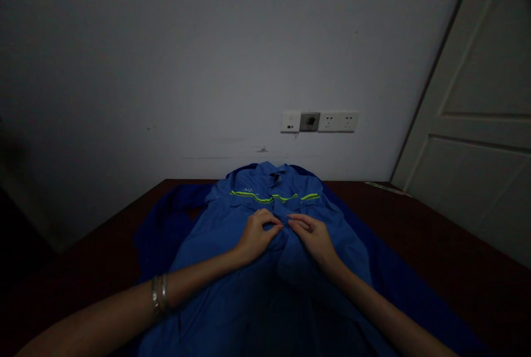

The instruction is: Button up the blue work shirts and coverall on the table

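Observation:
A blue work jacket (pixel 232 235) lies front up, its collar toward the wall and its darker blue sleeves spread to both sides. Yellow-green strips cross its chest, with white lettering above the left one. At the middle of the front, my left hand (pixel 259 235) pinches the placket edge between thumb and fingertips. Just to its right, my right hand (pixel 313 238) pinches the facing edge of the same opening, fingertips close to the left ones. Whether a button sits between the fingers is too dark and small to tell. Two silver bangles (pixel 160 293) circle my left wrist.
The jacket rests on a dark reddish-brown tabletop (pixel 440 235). Behind it rises a pale wall with a row of sockets (pixel 338 122) and scuff marks. A panelled door (pixel 477 124) stands at the right, and a thin strip (pixel 388 187) lies by the table's back edge.

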### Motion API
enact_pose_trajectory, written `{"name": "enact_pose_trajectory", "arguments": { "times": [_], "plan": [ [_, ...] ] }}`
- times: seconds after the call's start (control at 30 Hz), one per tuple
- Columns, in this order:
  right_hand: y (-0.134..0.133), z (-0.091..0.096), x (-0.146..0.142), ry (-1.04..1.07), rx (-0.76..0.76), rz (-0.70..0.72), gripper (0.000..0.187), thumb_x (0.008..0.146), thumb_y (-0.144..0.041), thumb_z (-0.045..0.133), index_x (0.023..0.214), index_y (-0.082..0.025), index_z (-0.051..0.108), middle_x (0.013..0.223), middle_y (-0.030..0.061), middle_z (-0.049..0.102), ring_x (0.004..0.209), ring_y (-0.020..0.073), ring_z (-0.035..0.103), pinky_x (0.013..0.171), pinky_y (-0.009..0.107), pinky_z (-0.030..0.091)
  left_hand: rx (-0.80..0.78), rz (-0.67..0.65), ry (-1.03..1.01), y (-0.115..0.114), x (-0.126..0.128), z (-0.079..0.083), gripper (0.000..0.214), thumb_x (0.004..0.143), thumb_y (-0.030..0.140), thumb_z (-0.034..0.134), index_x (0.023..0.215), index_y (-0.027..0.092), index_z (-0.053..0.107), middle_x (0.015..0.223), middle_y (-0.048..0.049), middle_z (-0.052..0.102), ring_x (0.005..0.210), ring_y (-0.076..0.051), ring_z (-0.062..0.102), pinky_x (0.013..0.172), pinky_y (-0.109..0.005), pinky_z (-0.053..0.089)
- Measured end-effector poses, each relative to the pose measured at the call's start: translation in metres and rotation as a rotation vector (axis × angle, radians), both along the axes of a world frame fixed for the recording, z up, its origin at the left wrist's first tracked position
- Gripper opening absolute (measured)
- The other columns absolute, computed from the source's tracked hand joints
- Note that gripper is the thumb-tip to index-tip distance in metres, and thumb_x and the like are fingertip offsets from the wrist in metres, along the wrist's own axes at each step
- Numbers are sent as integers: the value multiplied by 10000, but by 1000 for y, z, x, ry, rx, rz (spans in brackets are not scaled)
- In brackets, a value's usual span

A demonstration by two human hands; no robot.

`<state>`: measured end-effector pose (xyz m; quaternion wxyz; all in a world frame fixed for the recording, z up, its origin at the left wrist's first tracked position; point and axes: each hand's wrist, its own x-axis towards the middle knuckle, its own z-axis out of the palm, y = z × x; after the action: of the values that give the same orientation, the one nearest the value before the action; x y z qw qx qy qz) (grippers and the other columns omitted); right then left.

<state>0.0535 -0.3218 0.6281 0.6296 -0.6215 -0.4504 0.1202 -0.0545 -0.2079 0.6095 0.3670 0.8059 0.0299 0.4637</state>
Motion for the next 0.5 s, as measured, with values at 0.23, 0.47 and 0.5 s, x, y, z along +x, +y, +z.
{"name": "enact_pose_trajectory", "arguments": {
  "times": [0.23, 0.47, 0.5],
  "plan": [
    [0, -2, -3, -67, -15, -15, 354, 646, -430, 623, 858, -148, 662, 819, 80, 684, 782, 222, 626, 717, 322, 484, -40, 16, -4, 0, 6, -8, 97, 709, 233, 590, 686, 164, 655, 752, -31, 608, 775, -147, 542, 744, -265, 393],
    [3, -6, -1, -104, -16, -65, 349, 643, -445, 614, 811, -147, 682, 859, 91, 679, 832, 229, 613, 785, 342, 460, -76, 48, 45, -2, 7, -10, 105, 693, 241, 601, 652, 168, 665, 708, -26, 632, 760, -155, 544, 748, -278, 381],
    [4, -7, 0, -105, -13, -71, 341, 639, -441, 618, 803, -149, 684, 854, 89, 680, 835, 229, 612, 791, 345, 457, -86, 52, 51, -2, 6, -10, 107, 693, 243, 601, 655, 169, 668, 710, -27, 634, 766, -157, 545, 748, -278, 381]
  ]
}}
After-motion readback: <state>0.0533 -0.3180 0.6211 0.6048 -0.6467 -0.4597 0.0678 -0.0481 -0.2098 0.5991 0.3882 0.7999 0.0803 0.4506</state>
